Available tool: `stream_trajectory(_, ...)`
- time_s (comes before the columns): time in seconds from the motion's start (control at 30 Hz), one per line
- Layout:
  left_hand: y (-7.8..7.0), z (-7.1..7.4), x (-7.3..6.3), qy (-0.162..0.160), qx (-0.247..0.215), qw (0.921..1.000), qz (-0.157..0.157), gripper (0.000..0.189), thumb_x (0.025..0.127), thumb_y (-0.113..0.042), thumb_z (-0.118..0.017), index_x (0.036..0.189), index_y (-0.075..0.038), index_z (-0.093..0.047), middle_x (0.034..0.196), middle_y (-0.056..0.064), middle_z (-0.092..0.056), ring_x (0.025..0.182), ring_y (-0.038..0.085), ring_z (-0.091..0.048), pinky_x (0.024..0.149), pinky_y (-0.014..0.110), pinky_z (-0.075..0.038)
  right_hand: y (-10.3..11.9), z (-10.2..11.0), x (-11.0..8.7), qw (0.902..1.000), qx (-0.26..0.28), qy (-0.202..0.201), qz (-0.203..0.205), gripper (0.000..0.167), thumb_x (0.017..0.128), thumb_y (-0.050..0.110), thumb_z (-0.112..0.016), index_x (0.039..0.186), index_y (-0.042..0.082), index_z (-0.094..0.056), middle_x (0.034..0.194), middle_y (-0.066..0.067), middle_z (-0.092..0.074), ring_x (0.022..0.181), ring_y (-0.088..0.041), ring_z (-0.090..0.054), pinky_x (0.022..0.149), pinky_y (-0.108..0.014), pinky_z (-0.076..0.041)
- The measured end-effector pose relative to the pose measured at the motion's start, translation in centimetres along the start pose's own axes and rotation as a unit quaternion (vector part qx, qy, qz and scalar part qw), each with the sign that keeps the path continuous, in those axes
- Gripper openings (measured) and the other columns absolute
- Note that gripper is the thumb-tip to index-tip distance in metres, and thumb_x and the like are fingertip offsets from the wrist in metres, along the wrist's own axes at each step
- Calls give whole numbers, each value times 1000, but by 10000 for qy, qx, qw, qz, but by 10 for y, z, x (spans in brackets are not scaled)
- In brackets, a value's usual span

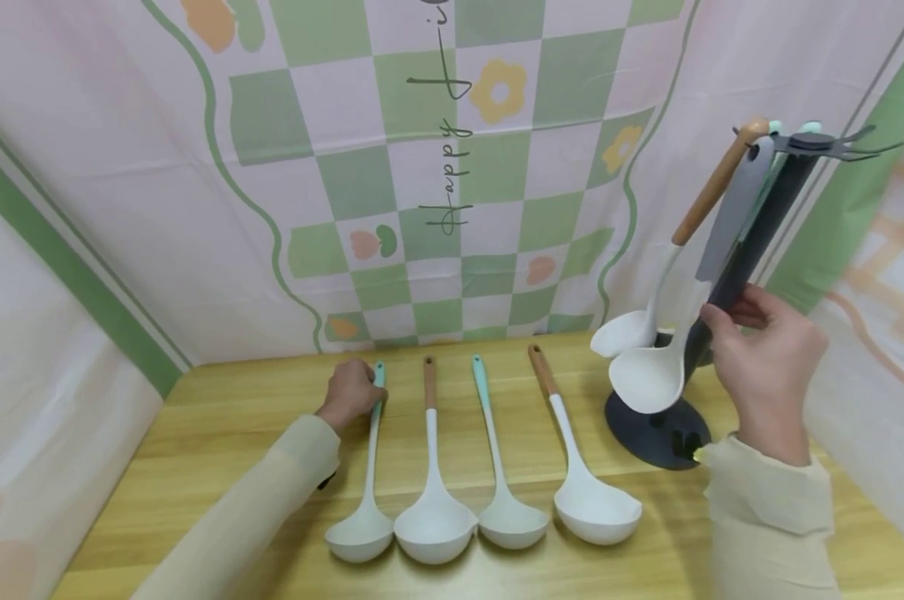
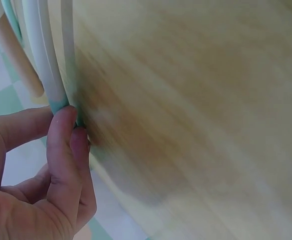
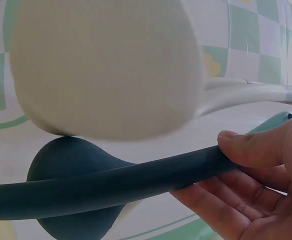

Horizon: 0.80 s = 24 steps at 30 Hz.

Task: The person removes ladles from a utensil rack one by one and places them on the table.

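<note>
My left hand (image 1: 350,393) pinches the mint handle end of the leftmost ladle (image 1: 371,483), which lies on the wooden table; in the left wrist view its pale shaft (image 2: 48,55) rises from my fingertips (image 2: 66,117). My right hand (image 1: 774,358) grips the dark pole (image 1: 785,192) of a utensil stand, thumb on one side and fingers on the other. From the stand hang a white ladle with a brown handle (image 1: 710,196) and one with a grey handle (image 1: 732,217). A white ladle bowl (image 3: 106,65) and a dark rounded utensil head (image 3: 71,155) show near the pole.
Right of the held ladle lie a brown-handled ladle (image 1: 432,508), a mint-handled ladle (image 1: 507,512) and another brown-handled ladle (image 1: 594,504), bowls toward me. The stand's round dark base (image 1: 650,433) rests on the table (image 1: 197,433). A checked cloth (image 1: 422,167) hangs behind.
</note>
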State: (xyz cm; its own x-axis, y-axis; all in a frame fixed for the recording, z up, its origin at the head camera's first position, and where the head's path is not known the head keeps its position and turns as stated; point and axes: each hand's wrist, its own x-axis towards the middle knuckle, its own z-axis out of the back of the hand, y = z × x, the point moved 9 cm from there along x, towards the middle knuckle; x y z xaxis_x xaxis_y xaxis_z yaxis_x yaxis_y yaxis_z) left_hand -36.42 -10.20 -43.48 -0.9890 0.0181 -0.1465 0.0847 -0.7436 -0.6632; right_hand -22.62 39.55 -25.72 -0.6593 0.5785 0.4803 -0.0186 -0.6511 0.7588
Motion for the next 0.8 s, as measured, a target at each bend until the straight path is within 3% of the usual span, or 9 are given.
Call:
stream_trajectory(0.23,2,0,2,-25,29,10000,12,14,87,-1,-78,75,0,-70,67,7,-67,52,12,-63,50,21,-56,-1,1,2,9999,145,18,-37,36,93,12,-70,127,1,-75,69,51,-45,69,27,-49,73,-2,-36)
stream_trajectory(0.4,2,0,0,-27,22,10000,44,8,87,-2,-78,88,4,-74,78,12,-72,56,13,-65,53,22,-58,-2,2,2,9999,69,84,-73,38,95,16,-70,130,1,-73,70,50,-45,70,28,-48,77,-2,-35)
stream_trajectory(0.63,2,1,-2,20,-98,9999,72,26,88,-2,-78,110,11,-72,104,27,-74,65,18,-72,58,25,-62,-5,1,3,9993,-15,262,-251,43,96,21,-70,134,2,-71,71,49,-44,71,27,-47,80,-3,-35)
stream_trajectory(0.8,2,1,-1,48,-170,9998,83,28,88,-1,-78,111,12,-71,104,27,-74,68,21,-74,59,26,-64,-8,1,3,9984,-130,376,-393,44,97,24,-69,137,4,-70,71,47,-43,71,27,-46,80,-3,-35)
